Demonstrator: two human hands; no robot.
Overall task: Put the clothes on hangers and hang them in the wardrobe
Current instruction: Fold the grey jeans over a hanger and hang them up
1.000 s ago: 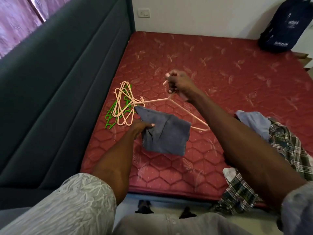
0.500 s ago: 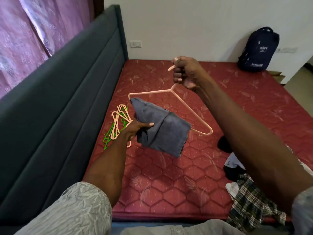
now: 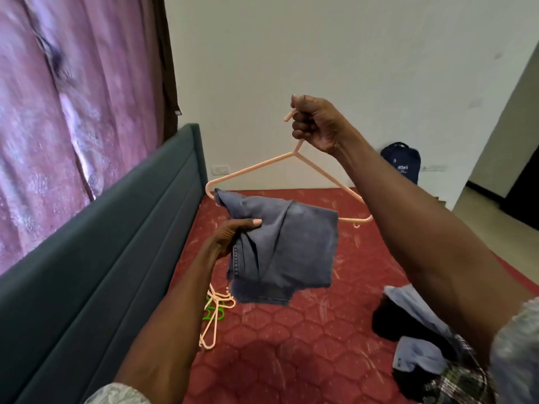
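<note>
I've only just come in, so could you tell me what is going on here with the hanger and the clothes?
A person is putting clothes on hangers beside a bed. The right hand grips the hook of a peach hanger held up in the air, and the left hand holds a folded grey-blue garment that is draped over the hanger's bottom bar. More hangers lie on the red mattress, and a pile of other clothes waits at the right. No wardrobe is in view.
</note>
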